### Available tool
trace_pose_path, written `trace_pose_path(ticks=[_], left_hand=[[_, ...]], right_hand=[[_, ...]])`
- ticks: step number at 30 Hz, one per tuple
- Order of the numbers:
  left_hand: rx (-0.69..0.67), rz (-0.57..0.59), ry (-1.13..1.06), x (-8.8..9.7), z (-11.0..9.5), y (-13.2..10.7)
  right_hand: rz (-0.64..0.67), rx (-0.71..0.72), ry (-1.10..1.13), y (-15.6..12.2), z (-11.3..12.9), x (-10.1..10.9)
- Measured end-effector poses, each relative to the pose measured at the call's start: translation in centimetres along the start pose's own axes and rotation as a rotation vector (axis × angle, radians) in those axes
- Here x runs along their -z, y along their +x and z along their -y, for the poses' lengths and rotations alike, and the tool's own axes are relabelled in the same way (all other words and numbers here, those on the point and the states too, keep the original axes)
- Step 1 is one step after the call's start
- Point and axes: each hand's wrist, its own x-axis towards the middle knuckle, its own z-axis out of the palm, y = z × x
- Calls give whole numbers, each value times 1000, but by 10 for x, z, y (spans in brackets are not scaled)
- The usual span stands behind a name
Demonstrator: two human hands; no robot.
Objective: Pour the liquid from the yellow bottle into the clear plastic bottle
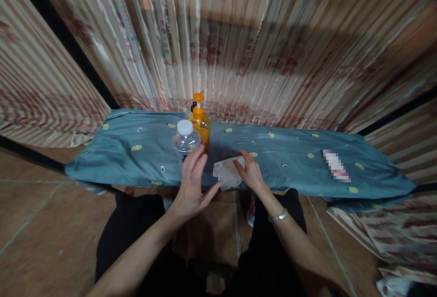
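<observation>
My right hand (250, 169) pinches the right edge of a torn-edged white piece of paper or tissue (227, 173), its thumb on top. Just to the left, my left hand (195, 185) is raised with its fingers apart and holds nothing; its thumb points toward the left edge of the white piece. Behind the left hand stands a clear plastic bottle (186, 141) with a white cap, partly covered by the fingers. An orange pump bottle (201, 122) stands upright right behind it, and a black pump top (193, 106) shows beside it.
The bottles stand on a narrow bench covered in teal cloth (290, 169). A blurred-out flat rectangular object (336, 166) lies at its right. Dark poles (68, 40) rise at the sides, and a striped curtain (232, 51) hangs behind. Below is a tiled floor (37, 201).
</observation>
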Motion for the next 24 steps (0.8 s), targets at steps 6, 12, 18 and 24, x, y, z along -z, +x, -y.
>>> trace_pose_path(ticks=[6, 12, 18, 24], left_hand=[[151, -128, 171, 31, 38, 7], [-8, -68, 148, 17, 19, 1], [-1, 227, -123, -14, 3, -31], [108, 296, -226, -45, 20, -50]], right_hand=[[-46, 112, 161, 57, 61, 2], [25, 235, 225, 151, 124, -10], [161, 209, 130, 179, 139, -27], [-3, 204, 113, 173, 114, 19]])
